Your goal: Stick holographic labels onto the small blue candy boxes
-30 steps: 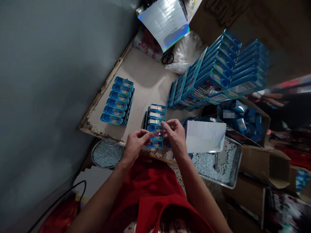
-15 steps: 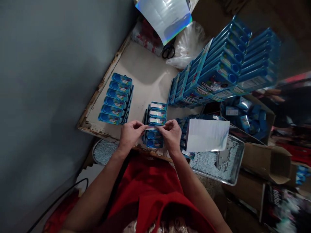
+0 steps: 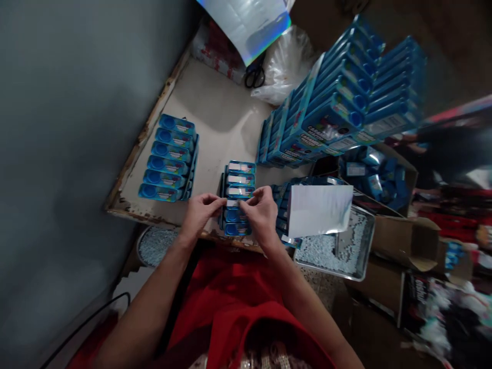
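Note:
A short row of small blue candy boxes (image 3: 241, 179) stands on the table in front of me. The three farthest have a pale strip sticker across the top; the two nearest show a bare blue circle there. Over the box between them, a pale sticker (image 3: 232, 203) is stretched flat. My left hand (image 3: 200, 214) pinches its left end, fingers closed. The closed fingertips of my right hand (image 3: 262, 214) press at its right end. To the left stands another row of blue boxes (image 3: 167, 158) with circles showing.
Tall stacks of blue boxes (image 3: 330, 115) rise at the right. A silvery sticker sheet (image 3: 319, 210) lies on boxes beside my right hand. Scissors (image 3: 254, 78) and a clear plastic bag (image 3: 282, 66) are at the back. Below the edge sits a metal tray (image 3: 363, 256) of pale pellets.
The sticker has come down onto the box top, with both hands still at its ends. The whole view has shifted slightly, moving the scene left.

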Tool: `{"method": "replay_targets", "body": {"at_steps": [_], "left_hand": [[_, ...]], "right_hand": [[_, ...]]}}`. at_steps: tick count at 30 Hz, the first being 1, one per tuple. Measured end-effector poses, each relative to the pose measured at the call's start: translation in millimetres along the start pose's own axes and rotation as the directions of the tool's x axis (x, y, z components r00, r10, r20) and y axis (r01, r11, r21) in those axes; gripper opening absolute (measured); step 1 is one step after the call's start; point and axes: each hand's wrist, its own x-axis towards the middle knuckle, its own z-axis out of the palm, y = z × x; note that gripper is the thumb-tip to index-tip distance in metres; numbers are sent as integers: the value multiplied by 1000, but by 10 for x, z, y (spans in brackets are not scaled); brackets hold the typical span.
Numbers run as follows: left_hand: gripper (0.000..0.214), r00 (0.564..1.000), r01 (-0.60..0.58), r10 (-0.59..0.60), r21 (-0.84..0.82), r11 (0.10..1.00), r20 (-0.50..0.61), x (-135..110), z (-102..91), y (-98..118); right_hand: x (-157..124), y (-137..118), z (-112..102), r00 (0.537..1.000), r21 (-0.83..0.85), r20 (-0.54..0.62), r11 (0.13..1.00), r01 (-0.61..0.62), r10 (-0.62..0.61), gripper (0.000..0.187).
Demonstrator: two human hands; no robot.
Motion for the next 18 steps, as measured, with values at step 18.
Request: {"method": "replay_targets", "body": {"at_steps": [18], "left_hand": [[22, 597, -429, 752, 681, 594, -280, -528, 624, 256]], "right_hand": [[-197, 293, -547, 936, -92, 271, 962, 258, -225, 25]]}}
